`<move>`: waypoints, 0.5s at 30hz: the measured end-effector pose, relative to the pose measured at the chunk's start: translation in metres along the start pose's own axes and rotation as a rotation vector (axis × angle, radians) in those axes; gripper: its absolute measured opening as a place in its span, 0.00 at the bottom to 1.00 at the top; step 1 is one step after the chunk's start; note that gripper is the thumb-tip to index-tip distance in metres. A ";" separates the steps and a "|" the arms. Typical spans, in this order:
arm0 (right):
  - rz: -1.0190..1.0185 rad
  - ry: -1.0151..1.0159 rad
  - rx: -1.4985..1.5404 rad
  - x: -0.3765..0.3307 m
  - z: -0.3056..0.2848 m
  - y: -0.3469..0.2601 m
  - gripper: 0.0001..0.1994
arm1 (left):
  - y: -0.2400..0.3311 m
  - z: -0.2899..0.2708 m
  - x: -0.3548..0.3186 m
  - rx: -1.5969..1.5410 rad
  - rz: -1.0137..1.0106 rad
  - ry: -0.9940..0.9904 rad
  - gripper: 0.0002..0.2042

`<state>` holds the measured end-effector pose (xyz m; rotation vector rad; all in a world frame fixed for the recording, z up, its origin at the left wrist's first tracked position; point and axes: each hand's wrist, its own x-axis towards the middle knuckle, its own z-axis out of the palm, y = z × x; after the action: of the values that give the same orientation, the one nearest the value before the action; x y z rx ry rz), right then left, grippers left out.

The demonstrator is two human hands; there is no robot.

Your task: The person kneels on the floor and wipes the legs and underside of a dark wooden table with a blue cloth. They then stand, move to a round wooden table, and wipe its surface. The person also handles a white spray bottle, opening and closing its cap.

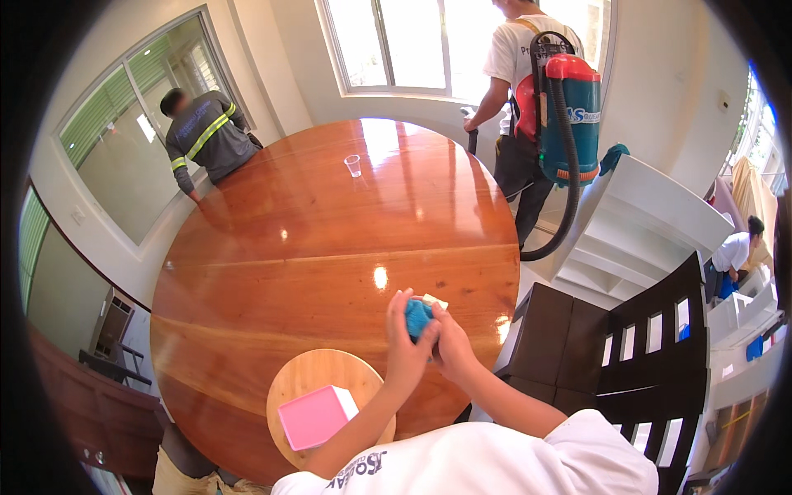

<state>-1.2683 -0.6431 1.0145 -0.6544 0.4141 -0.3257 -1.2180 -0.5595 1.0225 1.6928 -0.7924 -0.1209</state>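
Observation:
My left hand (403,345) and my right hand (451,340) are pressed together above the near right part of a glossy round wooden table (313,247). Between them they grip a bunched blue cloth (417,317). The left fingers curl over its top and the right hand closes on it from the side. A small pale corner (436,302) pokes out just behind the cloth; I cannot tell what it belongs to. Both forearms rise from the lower edge, out of a white shirt.
A small round wooden board (307,375) carries a pink-lidded box (313,417) near my left forearm. A clear cup (353,165) stands at the far side. A dark chair (635,346), white shelving (652,219) and three other people surround the table, one wearing a backpack vacuum (569,107).

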 end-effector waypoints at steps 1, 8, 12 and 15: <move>-0.053 0.070 -0.145 0.002 -0.009 -0.002 0.21 | -0.001 0.007 0.010 -0.124 -0.106 0.040 0.28; 0.044 0.080 -0.034 0.012 -0.045 -0.048 0.23 | 0.021 0.034 0.028 -0.466 -0.126 0.095 0.12; 0.195 -0.241 0.246 0.008 -0.050 -0.044 0.27 | 0.028 0.041 0.023 0.118 0.065 -0.095 0.19; 0.196 -0.246 0.269 -0.004 -0.047 -0.048 0.23 | 0.022 0.041 0.025 0.546 0.142 -0.079 0.29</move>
<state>-1.3014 -0.7019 1.0128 -0.3806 0.1916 -0.1085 -1.2283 -0.6087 1.0380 2.1429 -1.0688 0.1416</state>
